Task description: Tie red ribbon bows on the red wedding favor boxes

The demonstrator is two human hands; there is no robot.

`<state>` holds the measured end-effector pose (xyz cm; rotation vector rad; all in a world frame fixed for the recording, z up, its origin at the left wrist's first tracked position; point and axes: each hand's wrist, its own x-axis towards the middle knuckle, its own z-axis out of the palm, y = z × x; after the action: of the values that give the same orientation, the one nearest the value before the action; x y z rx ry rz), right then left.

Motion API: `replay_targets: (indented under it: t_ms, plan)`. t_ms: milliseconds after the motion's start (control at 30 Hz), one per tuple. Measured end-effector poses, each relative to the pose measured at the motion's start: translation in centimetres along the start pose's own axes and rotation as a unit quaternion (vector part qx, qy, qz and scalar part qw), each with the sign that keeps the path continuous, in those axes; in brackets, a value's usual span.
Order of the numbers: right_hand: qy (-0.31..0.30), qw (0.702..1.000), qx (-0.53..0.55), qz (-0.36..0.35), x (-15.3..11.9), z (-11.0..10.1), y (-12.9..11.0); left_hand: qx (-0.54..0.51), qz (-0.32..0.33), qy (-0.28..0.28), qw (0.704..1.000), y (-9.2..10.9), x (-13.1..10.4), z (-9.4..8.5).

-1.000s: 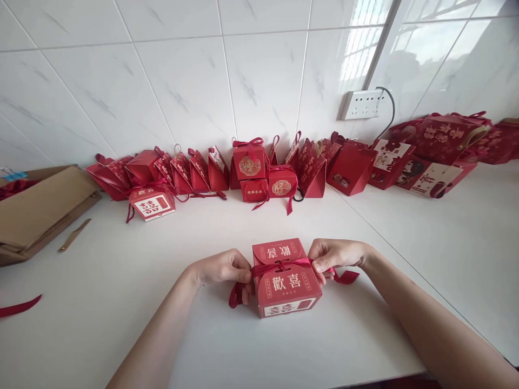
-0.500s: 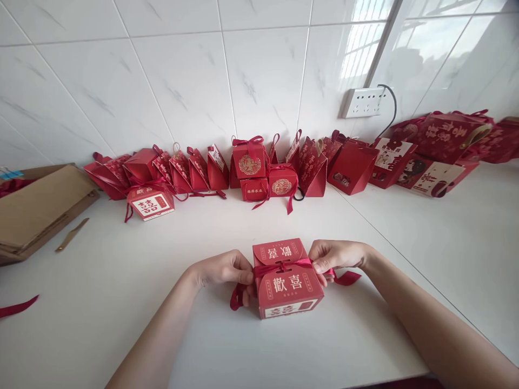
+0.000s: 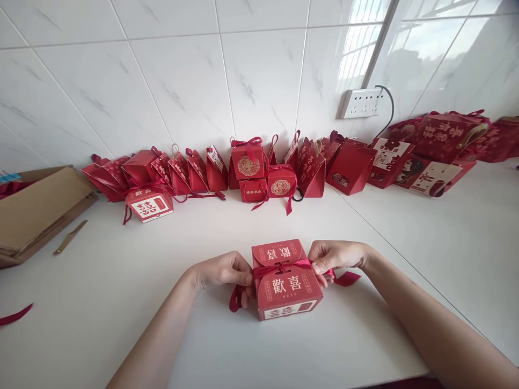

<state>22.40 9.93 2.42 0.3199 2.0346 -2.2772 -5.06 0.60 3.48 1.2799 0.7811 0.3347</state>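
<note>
A red gift box [image 3: 286,289] with white characters rests on the white table between my hands. A dark red ribbon [image 3: 298,264] runs across its top through slots in the lid, crossing at the middle. At the box's left side, my left hand [image 3: 234,274] pinches one end of the ribbon, whose tail hangs below the fingers. My right hand [image 3: 330,258] pinches the other end by the right side, with a tail sticking out to the right. Some fingertips of both hands are hidden behind the box edges.
Along the tiled wall stand several red gift boxes [image 3: 310,170]. A similar tied box [image 3: 150,204] sits in front of them. Flattened brown cardboard [image 3: 36,216] lies at left beside a gold strip [image 3: 71,236]. A loose ribbon piece [image 3: 16,315] is near the left edge. A power strip [image 3: 360,104] is on the wall.
Hands, ribbon and box keep nearly the same pose. The whole view has shifted very slightly.
</note>
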Motion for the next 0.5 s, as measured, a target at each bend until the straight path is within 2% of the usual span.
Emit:
replay_targets:
  t_ms: [500]
  plan:
    - [0.001, 1.0, -0.005, -0.008, -0.25, -0.27, 0.17, 0.0, 0.01, -0.001, 1.0, -0.04, -0.14, -0.05]
